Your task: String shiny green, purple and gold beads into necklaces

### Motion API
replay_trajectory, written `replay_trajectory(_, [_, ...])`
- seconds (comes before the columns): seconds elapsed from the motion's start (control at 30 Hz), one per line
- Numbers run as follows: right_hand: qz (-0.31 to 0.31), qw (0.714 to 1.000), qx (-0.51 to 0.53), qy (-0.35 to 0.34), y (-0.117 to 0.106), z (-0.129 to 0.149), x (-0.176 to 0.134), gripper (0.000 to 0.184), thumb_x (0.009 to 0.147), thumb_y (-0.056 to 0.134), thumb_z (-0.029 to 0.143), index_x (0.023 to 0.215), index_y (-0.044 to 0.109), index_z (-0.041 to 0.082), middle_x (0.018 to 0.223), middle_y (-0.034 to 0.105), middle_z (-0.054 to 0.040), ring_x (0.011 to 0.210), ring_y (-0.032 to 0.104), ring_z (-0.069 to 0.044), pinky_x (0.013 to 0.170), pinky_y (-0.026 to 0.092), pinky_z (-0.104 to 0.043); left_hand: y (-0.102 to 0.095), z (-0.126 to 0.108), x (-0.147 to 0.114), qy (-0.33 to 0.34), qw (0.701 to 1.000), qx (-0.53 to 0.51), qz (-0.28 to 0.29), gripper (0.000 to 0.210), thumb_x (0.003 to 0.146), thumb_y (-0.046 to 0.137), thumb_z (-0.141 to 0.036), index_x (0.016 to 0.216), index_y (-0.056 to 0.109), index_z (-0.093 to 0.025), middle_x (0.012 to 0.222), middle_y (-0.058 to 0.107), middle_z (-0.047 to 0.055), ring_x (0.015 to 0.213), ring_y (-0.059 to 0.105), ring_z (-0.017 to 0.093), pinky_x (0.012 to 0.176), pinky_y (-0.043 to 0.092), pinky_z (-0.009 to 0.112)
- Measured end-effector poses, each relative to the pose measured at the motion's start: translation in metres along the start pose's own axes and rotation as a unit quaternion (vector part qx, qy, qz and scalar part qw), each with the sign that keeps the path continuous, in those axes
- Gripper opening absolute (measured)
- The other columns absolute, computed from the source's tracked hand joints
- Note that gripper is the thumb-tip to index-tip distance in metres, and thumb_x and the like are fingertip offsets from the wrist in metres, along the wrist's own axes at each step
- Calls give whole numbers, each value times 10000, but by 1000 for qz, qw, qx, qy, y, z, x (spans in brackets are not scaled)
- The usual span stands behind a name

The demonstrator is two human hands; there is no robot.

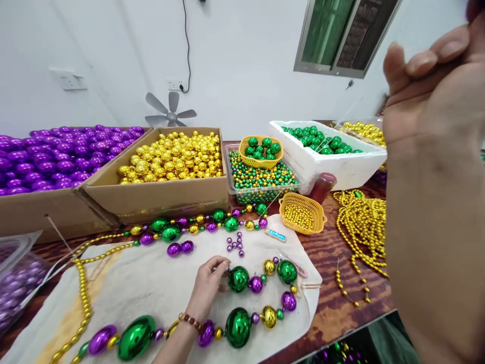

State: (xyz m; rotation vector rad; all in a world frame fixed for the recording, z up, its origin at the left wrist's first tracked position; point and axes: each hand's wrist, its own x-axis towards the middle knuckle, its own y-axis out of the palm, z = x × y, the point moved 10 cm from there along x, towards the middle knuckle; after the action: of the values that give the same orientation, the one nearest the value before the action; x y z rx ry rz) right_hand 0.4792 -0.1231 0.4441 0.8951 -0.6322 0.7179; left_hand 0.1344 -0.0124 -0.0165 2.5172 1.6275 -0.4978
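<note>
My left hand (210, 277), with a beaded bracelet on its wrist, pinches the end of a bead strand beside a large green bead (238, 279). The strand curves over a white cloth (144, 283) in green, purple and gold beads of mixed sizes. Large and close at the right, my right hand (435, 76) is raised with its fingers curled; anything inside them is hidden. Several small purple beads (235, 245) lie beyond my left hand, and two larger purple beads (180, 247) sit to their left. A finished-looking bead strand (170, 232) runs along the cloth's far side.
Boxes of purple beads (56, 156) and gold beads (178, 156) line the back. A clear tub (261, 189), a white foam box (341, 169) and a yellow basket (320, 218) hold more. Gold bead strings (364, 227) pile at right. A fan (172, 118) stands behind.
</note>
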Motion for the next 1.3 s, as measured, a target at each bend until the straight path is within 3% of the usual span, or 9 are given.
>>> replay_trajectory(0.1, [-53,996,42,-58,-1,15,-3,467,1010,247,102,677,561,192,461,321,88,384,377,-56,595,564,-328,4,15,1,-30,997,-68,0,332,713,660,-493,849,635,-191,900,599,36,840,591,211,576,554,297])
replay_trajectory(0.3, [-35,999,36,-16,13,-5,-13,355,979,364,105,700,563,196,479,385,88,385,377,-64,623,589,-389,-2,29,8,-40,999,15,-5,369,708,617,-522,890,636,-201,899,654,53,865,640,246,560,555,303])
replay_trajectory(0.63, [39,997,59,31,44,-15,-31,244,947,438,119,759,572,200,502,428,92,424,403,-60,689,608,-401,-3,19,11,3,983,179,43,296,806,480,-441,886,648,-211,826,666,50,838,653,244,526,522,266])
replay_trajectory(0.77, [48,996,69,26,50,-17,-33,237,939,444,111,759,579,187,504,427,92,415,408,-65,674,610,-422,-1,8,9,61,962,262,43,268,815,447,-341,782,672,-199,836,644,58,781,624,214,502,475,237])
replay_trajectory(0.87, [31,998,49,-9,43,-12,-30,245,936,443,100,747,582,173,493,415,91,401,384,-65,608,605,-408,1,-6,2,117,943,312,15,269,810,435,-250,697,671,-187,798,637,52,744,604,185,578,462,243])
replay_trajectory(1.03, [38,999,7,-9,34,-14,-31,304,925,410,48,742,621,168,492,397,80,393,374,-59,618,594,-402,-1,-13,-5,113,941,319,-23,258,806,449,-204,706,686,-185,805,653,54,763,609,179,666,451,261])
replay_trajectory(1.2, [122,992,-23,0,48,-21,-45,265,908,455,75,793,672,175,526,449,56,421,437,-84,642,600,-472,-7,-13,-6,98,947,303,-29,245,811,466,-230,758,701,-189,841,674,54,737,624,174,657,449,264])
replay_trajectory(1.3, [134,990,-36,12,54,-26,-52,238,864,492,50,823,690,176,546,496,35,459,487,-111,647,596,-510,-10,-9,-3,84,954,286,-19,249,812,461,-248,774,698,-186,809,684,46,658,624,157,617,455,258])
